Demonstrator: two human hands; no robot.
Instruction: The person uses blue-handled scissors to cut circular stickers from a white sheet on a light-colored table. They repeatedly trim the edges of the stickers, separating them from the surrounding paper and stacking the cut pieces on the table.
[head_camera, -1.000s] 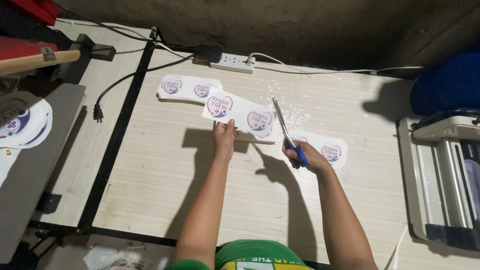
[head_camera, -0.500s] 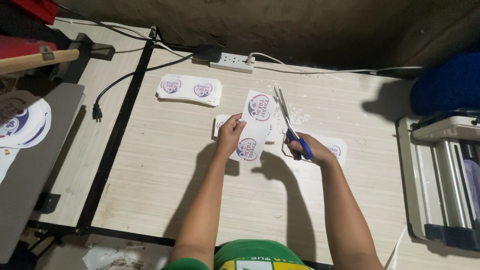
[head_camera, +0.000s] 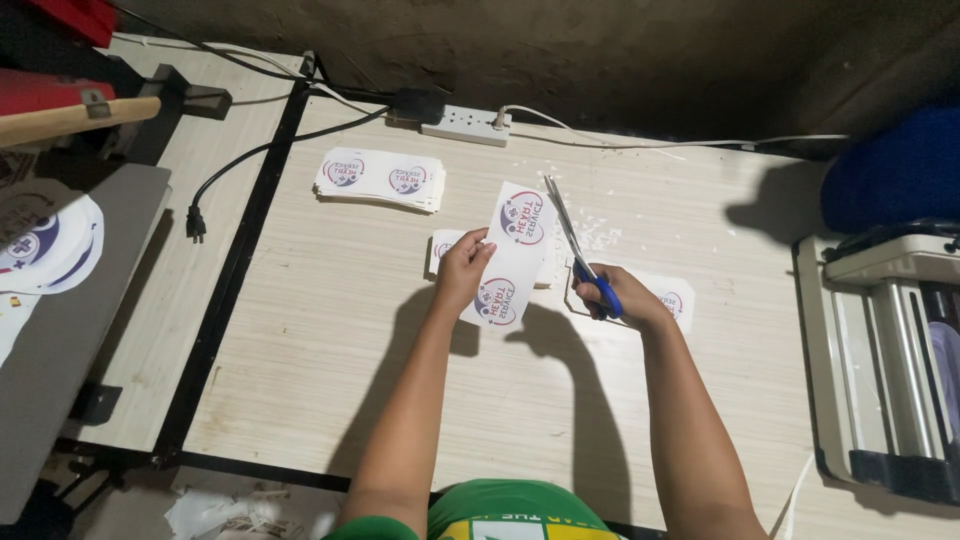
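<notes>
Scissors (head_camera: 580, 255) with blue handles sit in the right hand (head_camera: 625, 298), whose fingers are closed through the loops; the blades point away from the person and lie against the right edge of a strip of paper (head_camera: 512, 255). That strip, white with two round red-and-blue emblems, is pinched along its left edge by the left hand (head_camera: 462, 272), thumb on top, and held lifted just above the counter (head_camera: 330, 350).

Beneath the strip lies a small stack of printed sheets (head_camera: 440, 248), partly covered by the left hand. Another printed sheet (head_camera: 672, 300) lies flat just right of the right hand. A thicker pile of strips (head_camera: 380, 180) rests farther back and to the left, well apart from both hands. Tiny white paper scraps (head_camera: 598, 232) are scattered behind the scissors.

Most of the pale wood-grain counter nearer the person is bare, crossed only by the shadows of the arms. Its left edge meets a black metal frame (head_camera: 235, 270); a black cord with a plug (head_camera: 195, 225) lies across that frame. At the back edge a white power strip (head_camera: 466, 126) lies against a dark wall, with a white cable running right.

On the right stands a pale machine with rollers (head_camera: 890, 350), beside a blue bundle (head_camera: 895, 170). On the far left, a grey surface (head_camera: 70, 330) carries more printed cut-outs (head_camera: 45, 250).
</notes>
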